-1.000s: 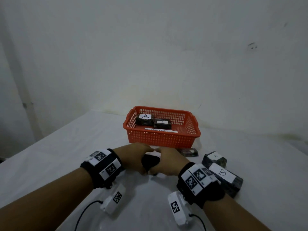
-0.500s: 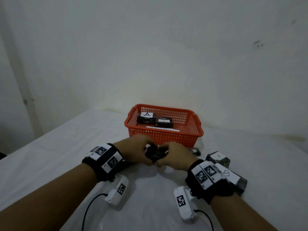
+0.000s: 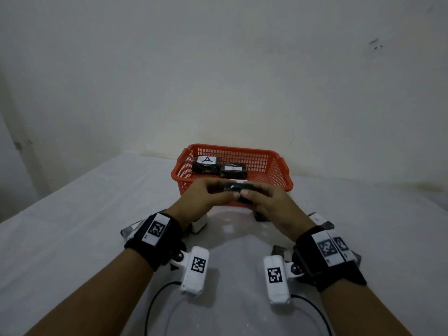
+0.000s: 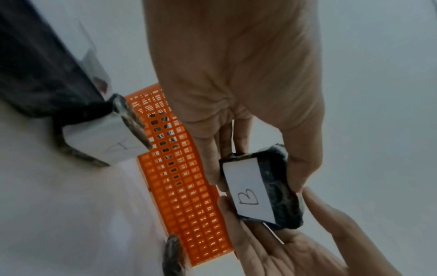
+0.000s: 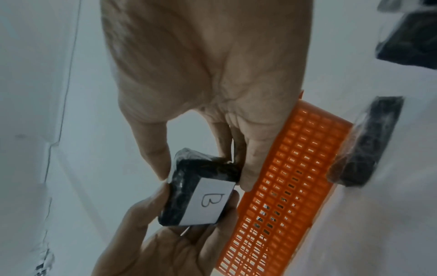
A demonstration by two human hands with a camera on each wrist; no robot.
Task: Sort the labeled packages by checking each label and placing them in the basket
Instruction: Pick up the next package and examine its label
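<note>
Package in hand [image 3: 236, 190]: small black wrapped block, held up between both hands just in front of the orange basket [image 3: 281, 163], off the table [image 3: 72, 226].
Label: white slip on its underside, turned down toward the wrist cameras, reads "B" [image 4: 247, 197]; from the head view the letter is hidden.
Left hand [image 3: 206, 195]: thumb and fingers pinch the block's left end.
Right hand [image 3: 269, 202]: thumb and fingers pinch the other end, so the block is carried by both.
Basket contents: two black packages lie inside at the back left, one showing a large "A" label [image 3: 206, 160], the second [image 3: 233, 170] just beside it with a smaller label that also looks like an "A". A white strip lies in front of them, partly hidden by the hands.
Left on the table: a package with an "A" slip [image 4: 113, 143] near the left wrist, a dark one [image 5: 369, 142] by the basket's near right corner, more by the right wrist [image 3: 320, 220]; their full count cannot be told.
Progress: roughly the early-to-middle part, I judge; two packages are sorted in, one is at the label check, several wait.
Next call: with only "A" packages in the basket, the "B" block probably wants its own place or side; which one the pictures do not settle.
</note>
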